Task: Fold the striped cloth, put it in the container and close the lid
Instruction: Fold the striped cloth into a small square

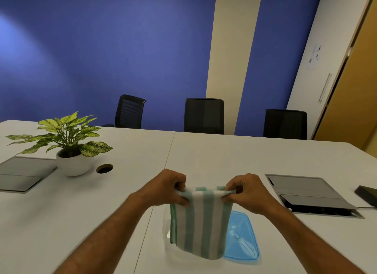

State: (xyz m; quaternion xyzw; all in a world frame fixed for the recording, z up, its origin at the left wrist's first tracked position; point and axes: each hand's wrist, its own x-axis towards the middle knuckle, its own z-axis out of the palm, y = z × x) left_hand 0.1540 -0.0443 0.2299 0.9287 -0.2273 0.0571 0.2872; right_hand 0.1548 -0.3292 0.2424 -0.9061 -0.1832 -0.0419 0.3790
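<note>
A green-and-white striped cloth (pixel 201 222) hangs folded in the air above the white table. My left hand (pixel 166 189) pinches its top left corner and my right hand (pixel 247 191) pinches its top right corner. Behind and below the cloth stands a clear container (pixel 166 231), mostly hidden; only its left wall shows. A translucent blue lid (pixel 243 239) lies flat on the table just right of the container, partly covered by the hanging cloth.
A potted plant in a white pot (pixel 72 164) stands at the left, with a round cable hole (pixel 104 168) beside it. Grey floor-box panels sit at far left (pixel 22 174) and at right (pixel 308 194). A black device (pixel 367 194) lies at the right edge. Three black chairs line the far side.
</note>
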